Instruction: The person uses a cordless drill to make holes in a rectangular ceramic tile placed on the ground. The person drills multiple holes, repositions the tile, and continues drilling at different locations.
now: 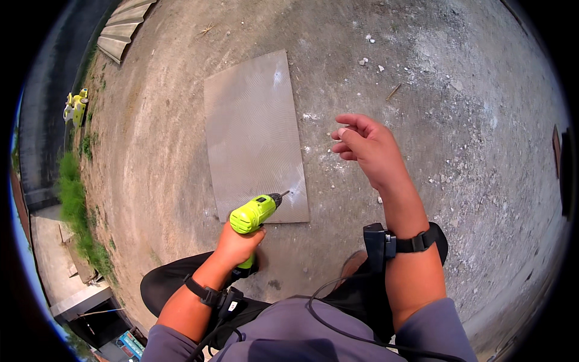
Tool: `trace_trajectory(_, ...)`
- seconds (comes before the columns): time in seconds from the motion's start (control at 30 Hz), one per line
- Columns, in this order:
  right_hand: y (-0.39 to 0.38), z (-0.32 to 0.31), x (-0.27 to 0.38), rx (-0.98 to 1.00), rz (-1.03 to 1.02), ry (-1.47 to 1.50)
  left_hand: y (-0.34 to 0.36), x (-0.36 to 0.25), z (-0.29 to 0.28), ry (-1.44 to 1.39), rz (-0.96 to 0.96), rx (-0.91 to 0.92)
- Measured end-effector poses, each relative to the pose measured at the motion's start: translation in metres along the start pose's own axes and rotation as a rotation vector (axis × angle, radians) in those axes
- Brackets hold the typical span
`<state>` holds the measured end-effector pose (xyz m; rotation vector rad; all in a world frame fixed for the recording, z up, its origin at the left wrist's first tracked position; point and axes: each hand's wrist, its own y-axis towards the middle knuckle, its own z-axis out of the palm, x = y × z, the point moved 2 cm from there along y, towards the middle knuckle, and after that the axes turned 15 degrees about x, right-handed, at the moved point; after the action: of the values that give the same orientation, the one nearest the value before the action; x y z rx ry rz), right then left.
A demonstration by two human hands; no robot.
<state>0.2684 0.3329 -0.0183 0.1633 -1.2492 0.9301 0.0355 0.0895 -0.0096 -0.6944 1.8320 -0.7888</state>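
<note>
My left hand [237,244] is wrapped around the grip of a bright green cordless drill [252,213]. The drill points up and to the right. Its bit [284,193] reaches over the near right corner of a flat grey-brown board [253,139]; whether the tip touches the board I cannot tell. A pale dusty mark with a dark spot [293,193] shows by the bit, and a second pale mark [277,77] near the far corner. Right of the board, my right hand [367,145] hovers over the ground, fingers loosely curled and apart, with nothing visible in them.
Rough dirt ground surrounds the board, with white rubble [446,181] scattered on the right. Corrugated sheets [123,27] lie at the far left. A yellow toy-like vehicle [75,107] and green plants [73,193] are along the left. A black cable [325,311] crosses my lap.
</note>
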Motion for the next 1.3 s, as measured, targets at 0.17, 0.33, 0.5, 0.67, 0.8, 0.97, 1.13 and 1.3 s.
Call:
trace_trajectory(0.17, -0.002, -0.001, 0.000, -0.001, 0.002, 0.001, 0.007, 0.005, 0.007, 0.146, 0.041, -0.005)
trace_trajectory(0.33, -0.006, 0.000, 0.003, -0.007, -0.004, -0.001, 0.013, 0.012, 0.006, 0.305, 0.084, -0.026)
trace_trajectory(0.5, -0.008, -0.002, 0.005, -0.009, -0.014, 0.005, 0.014, 0.004, 0.008, 0.213, 0.023, 0.025)
trace_trajectory(0.67, -0.006, -0.002, 0.003, -0.003, -0.015, 0.008, 0.016, 0.007, 0.010, 0.199, -0.001, 0.027)
trace_trajectory(0.8, -0.005, -0.002, 0.003, -0.003, -0.002, 0.003, 0.017, 0.010, 0.011, 0.188, 0.040, 0.027)
trace_trajectory(0.97, -0.001, -0.004, 0.001, -0.001, 0.008, 0.010, 0.017, 0.016, 0.011, 0.269, 0.045, 0.022)
trace_trajectory(1.13, 0.003, -0.008, -0.001, -0.011, 0.012, 0.027, 0.017, 0.009, 0.010, 0.212, 0.057, 0.040)
trace_trajectory(1.3, 0.005, -0.006, 0.002, -0.014, 0.017, 0.039, 0.021, 0.020, 0.003, 0.323, 0.103, 0.020)
